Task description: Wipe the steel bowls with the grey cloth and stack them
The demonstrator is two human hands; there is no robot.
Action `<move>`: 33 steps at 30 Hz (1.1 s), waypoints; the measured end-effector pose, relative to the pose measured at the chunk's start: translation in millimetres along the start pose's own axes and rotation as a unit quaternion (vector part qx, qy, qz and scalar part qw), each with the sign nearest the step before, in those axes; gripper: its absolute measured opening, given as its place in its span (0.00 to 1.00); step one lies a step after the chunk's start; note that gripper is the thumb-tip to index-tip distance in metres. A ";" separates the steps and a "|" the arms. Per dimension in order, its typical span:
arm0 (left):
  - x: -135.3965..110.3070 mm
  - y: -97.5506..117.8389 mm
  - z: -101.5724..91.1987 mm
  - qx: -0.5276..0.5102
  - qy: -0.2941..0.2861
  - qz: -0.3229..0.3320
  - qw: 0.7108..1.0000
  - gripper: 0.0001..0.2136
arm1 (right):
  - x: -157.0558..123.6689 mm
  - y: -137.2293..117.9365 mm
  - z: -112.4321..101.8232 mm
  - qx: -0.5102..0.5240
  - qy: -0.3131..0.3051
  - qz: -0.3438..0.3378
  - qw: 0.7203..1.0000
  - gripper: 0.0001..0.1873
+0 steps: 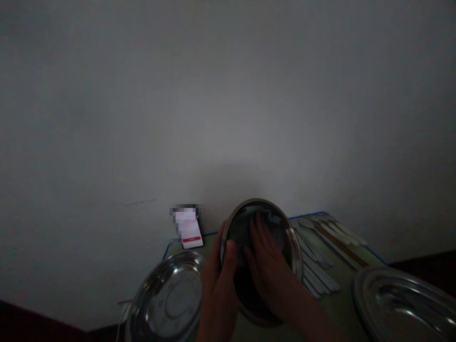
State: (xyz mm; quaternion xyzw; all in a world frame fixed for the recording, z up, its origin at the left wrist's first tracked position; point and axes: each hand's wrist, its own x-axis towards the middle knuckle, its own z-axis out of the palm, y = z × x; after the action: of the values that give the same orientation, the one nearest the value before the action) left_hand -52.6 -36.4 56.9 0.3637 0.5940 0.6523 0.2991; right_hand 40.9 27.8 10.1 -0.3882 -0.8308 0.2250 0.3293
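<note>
A deep metal bowl (297, 251) is tipped up above the table, its opening facing me. My left hand (221, 280) is closed on its left rim, with the thumb over the edge and the fingers behind. My right hand (269, 266) reaches inside, its fingers stretched out flat against the inner wall. Greyish, crumpled-looking material (274, 221) shows around these fingertips; the dimness hides whether it is a cloth or a reflection. Whatever lies beneath the right palm is hidden.
On the left of the green table (342, 308) sits a shiny metal basin (171, 297). A phone (192, 232) with a lit screen leans by the pale wall. Several spoons and other utensils (320, 266) lie right of the bowl, near oval metal trays (402, 304).
</note>
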 end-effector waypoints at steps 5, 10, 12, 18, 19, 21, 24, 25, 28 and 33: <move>0.2 -7.6 3.0 -0.006 -0.019 0.021 1.000 0.24 | -2.7 -10.6 -14.0 0.136 -0.035 -0.071 0.988 0.29; 8.4 -6.6 -3.9 -0.038 0.053 0.004 0.998 0.23 | -8.5 -34.3 -36.3 0.192 -0.129 -0.152 0.961 0.30; 11.9 -0.9 -8.9 -0.035 0.109 -0.020 0.993 0.23 | -11.9 -39.7 -38.6 0.196 -0.163 -0.162 0.953 0.29; 16.0 1.5 -20.0 -0.027 0.177 0.042 0.983 0.23 | -17.8 -19.8 -18.0 -0.017 -0.091 -0.122 0.988 0.23; 15.5 -1.1 -19.5 -0.034 0.160 0.060 0.985 0.22 | -16.1 -13.1 -14.0 -0.052 -0.062 -0.107 0.991 0.23; 13.0 -6.1 -16.1 -0.029 0.127 0.059 0.990 0.21 | -10.3 -0.4 -7.5 -0.099 -0.001 -0.087 0.991 0.25; 7.3 -8.8 -7.0 -0.020 0.056 0.030 0.998 0.19 | -1.0 10.7 -2.2 -0.106 0.054 -0.077 0.990 0.29; 5.5 -8.3 -3.7 -0.022 0.029 0.024 0.999 0.19 | 0.9 11.1 -1.8 -0.087 0.051 -0.075 0.992 0.30; 4.0 -6.2 2.8 -0.032 -0.013 0.008 0.999 0.17 | 1.6 2.5 -5.2 0.001 -0.021 -0.081 0.996 0.31; 19.4 -15.6 -5.6 -0.067 0.056 -0.097 0.991 0.21 | -7.9 -21.9 -17.2 0.116 -0.159 -0.160 0.967 0.26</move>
State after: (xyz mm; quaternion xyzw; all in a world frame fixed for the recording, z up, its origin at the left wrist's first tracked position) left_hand -68.7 -21.9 43.6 0.2462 0.5970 0.6782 0.3506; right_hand 46.2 10.5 32.6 -0.1686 -0.8923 0.3228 0.2669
